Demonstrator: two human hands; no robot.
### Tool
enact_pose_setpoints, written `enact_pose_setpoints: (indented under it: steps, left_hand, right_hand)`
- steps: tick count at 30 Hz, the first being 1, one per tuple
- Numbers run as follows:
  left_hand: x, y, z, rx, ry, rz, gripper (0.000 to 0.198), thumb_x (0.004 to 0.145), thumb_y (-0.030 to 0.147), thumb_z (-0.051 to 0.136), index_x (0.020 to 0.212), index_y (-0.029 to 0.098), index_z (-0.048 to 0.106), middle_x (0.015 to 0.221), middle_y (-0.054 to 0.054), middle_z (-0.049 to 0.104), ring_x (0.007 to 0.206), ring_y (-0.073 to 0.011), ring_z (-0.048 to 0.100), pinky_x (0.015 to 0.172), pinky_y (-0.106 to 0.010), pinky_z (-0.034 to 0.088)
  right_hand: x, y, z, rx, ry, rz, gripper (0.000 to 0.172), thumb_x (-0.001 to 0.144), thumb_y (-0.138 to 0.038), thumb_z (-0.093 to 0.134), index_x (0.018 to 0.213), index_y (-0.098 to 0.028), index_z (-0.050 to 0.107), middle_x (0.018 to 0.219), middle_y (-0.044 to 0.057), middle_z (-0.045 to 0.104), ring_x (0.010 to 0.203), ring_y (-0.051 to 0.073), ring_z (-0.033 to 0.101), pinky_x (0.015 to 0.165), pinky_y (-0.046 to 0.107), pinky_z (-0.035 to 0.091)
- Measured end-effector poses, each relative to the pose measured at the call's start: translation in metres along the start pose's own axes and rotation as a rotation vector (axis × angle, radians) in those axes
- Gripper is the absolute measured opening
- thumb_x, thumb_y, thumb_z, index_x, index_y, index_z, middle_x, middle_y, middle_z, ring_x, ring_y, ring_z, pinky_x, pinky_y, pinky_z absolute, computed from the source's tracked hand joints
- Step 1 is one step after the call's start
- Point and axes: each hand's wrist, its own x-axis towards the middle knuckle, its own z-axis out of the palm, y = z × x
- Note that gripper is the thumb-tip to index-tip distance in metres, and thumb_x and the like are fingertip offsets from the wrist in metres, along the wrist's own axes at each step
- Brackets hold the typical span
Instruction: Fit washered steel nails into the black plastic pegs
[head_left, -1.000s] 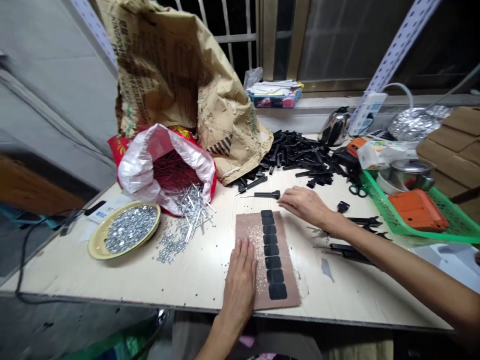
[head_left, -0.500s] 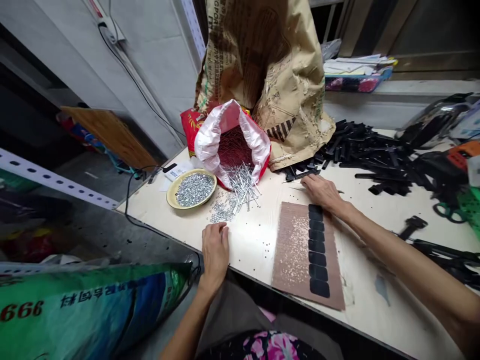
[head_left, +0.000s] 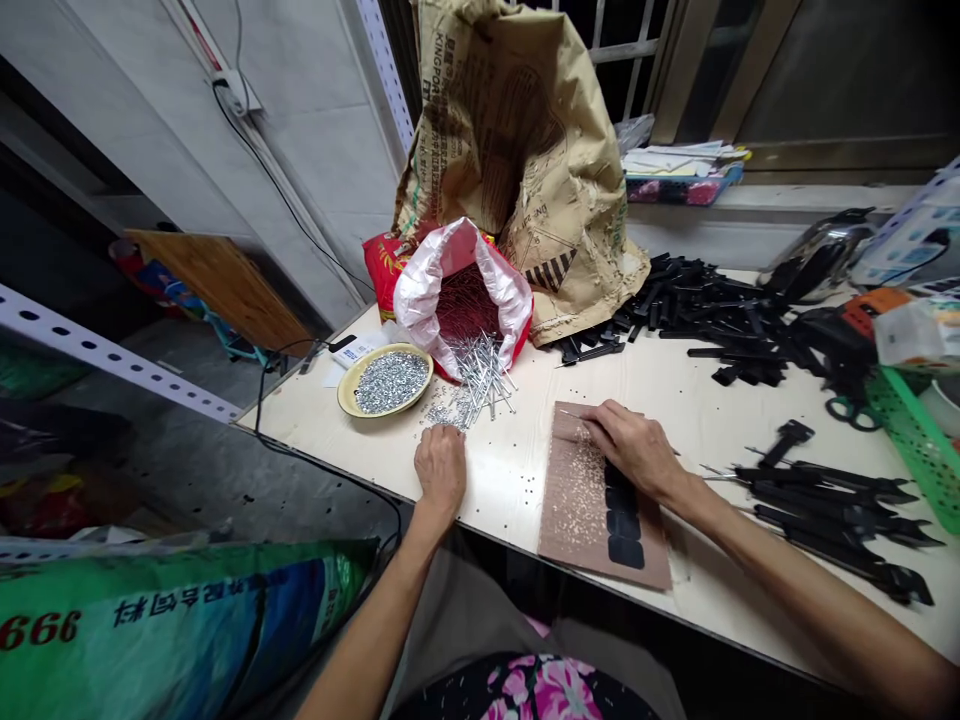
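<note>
My right hand [head_left: 634, 447] is closed around what look like thin metal tweezers [head_left: 576, 416], their tips pointing left over the brown board [head_left: 555, 510]. Small pale specks cover the middle of that board, and a column of black rounded squares [head_left: 625, 525] runs down its right part, the upper ones hidden by my hand. My left hand [head_left: 441, 467] has its fingers curled in at the near edge of a scatter of tiny silver metal pieces [head_left: 448, 408]. Whether it pinches one is hidden. Loose silver pins [head_left: 487, 378] spill out just beyond it.
A yellow bowl [head_left: 346, 398] of small metal parts stands left of a red-and-white bag [head_left: 420, 290] holding more pins. Behind is a large brown paper sack [head_left: 562, 200]. Black plastic parts [head_left: 705, 310] are heaped at the back right; assembled black pieces [head_left: 832, 505] lie to the right.
My right hand has moved with the tweezers from the black parts at the back onto the brown board. My left hand has shifted towards the tiny metal pieces, its fingers curling in.
</note>
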Motion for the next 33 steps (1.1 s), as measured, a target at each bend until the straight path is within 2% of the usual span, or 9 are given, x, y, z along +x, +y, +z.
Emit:
enact_pose_setpoints:
  steps: [3,5,8,12,15,20,26,29,33]
  left_hand:
    - [0.000,-0.004,-0.001,-0.064,0.015,-0.010,0.019,0.088,0.019,0.043,0.086,0.013,0.061,0.089,-0.015,0.062,0.090,-0.0285,0.055,0.074,-0.038,0.042]
    - [-0.001,-0.004,-0.006,-0.216,0.024,-0.067,0.017,0.087,0.021,0.044,0.085,0.015,0.059,0.087,-0.013,0.062,0.087,-0.0278,0.055,0.073,-0.038,0.043]
    - [-0.006,0.006,-0.017,-0.739,-0.030,-0.218,0.016,0.086,0.030,0.047,0.082,0.017,0.055,0.078,-0.007,0.060,0.074,-0.0216,0.057,0.068,-0.035,0.046]
    - [-0.014,0.036,-0.038,-1.581,-0.234,-0.418,0.027,0.075,0.040,0.065,0.082,0.015,0.055,0.075,-0.001,0.059,0.060,-0.0112,0.055,0.059,-0.026,0.048]
    - [-0.018,0.054,-0.051,-1.866,-0.317,-0.495,0.033,0.062,0.034,0.078,0.077,0.012,0.058,0.070,0.000,0.059,0.059,-0.0076,0.054,0.059,-0.022,0.048]
    - [-0.021,0.063,-0.061,-2.000,-0.368,-0.530,0.032,0.055,0.025,0.084,0.075,0.011,0.062,0.071,-0.001,0.063,0.061,-0.0068,0.056,0.063,-0.021,0.051]
    - [-0.025,0.066,-0.060,-2.008,-0.377,-0.513,0.032,0.056,0.024,0.084,0.078,0.011,0.065,0.070,0.000,0.064,0.061,-0.0073,0.058,0.066,-0.023,0.052]
    - [-0.028,0.067,-0.057,-1.938,-0.358,-0.481,0.032,0.059,0.026,0.082,0.082,0.012,0.066,0.069,0.001,0.063,0.061,-0.0080,0.059,0.068,-0.025,0.052]
    - [-0.030,0.069,-0.053,-1.705,-0.241,-0.341,0.026,0.067,0.030,0.075,0.085,0.013,0.067,0.069,0.000,0.065,0.063,-0.0100,0.061,0.067,-0.025,0.049]
  right_hand:
    - [-0.004,-0.015,-0.003,0.143,0.034,-0.004,0.021,0.095,-0.024,0.040,0.101,-0.019,0.060,0.094,0.005,0.063,0.083,0.016,0.061,0.071,0.027,0.047]
    - [-0.005,-0.027,-0.004,0.254,0.051,0.010,0.019,0.095,-0.022,0.042,0.102,-0.017,0.059,0.094,0.006,0.063,0.084,0.017,0.061,0.074,0.028,0.048]
    - [-0.005,-0.048,-0.004,0.388,0.062,0.026,0.018,0.094,-0.021,0.044,0.102,-0.017,0.059,0.092,0.005,0.062,0.082,0.016,0.061,0.074,0.029,0.050]
    - [-0.004,-0.076,-0.002,0.448,0.037,0.010,0.022,0.094,-0.022,0.044,0.110,-0.018,0.060,0.095,0.006,0.059,0.082,0.015,0.060,0.073,0.027,0.050]
    - [-0.004,-0.086,-0.002,0.411,0.019,0.025,0.024,0.095,-0.024,0.044,0.111,-0.020,0.062,0.092,0.006,0.058,0.081,0.015,0.059,0.073,0.027,0.050]
    - [-0.007,-0.088,-0.004,0.365,0.031,0.075,0.025,0.095,-0.025,0.043,0.112,-0.020,0.061,0.093,0.006,0.058,0.083,0.015,0.059,0.075,0.027,0.050]
    - [-0.013,-0.089,-0.006,0.344,0.032,0.098,0.023,0.095,-0.023,0.044,0.110,-0.019,0.061,0.093,0.006,0.059,0.082,0.015,0.060,0.074,0.026,0.049]
    - [-0.016,-0.091,-0.008,0.265,0.024,0.115,0.023,0.095,-0.024,0.043,0.109,-0.020,0.061,0.094,0.006,0.061,0.081,0.015,0.061,0.071,0.025,0.047]
    - [-0.021,-0.093,-0.009,0.126,0.043,0.155,0.024,0.096,-0.025,0.041,0.108,-0.023,0.062,0.094,0.005,0.063,0.079,0.016,0.060,0.064,0.025,0.044]
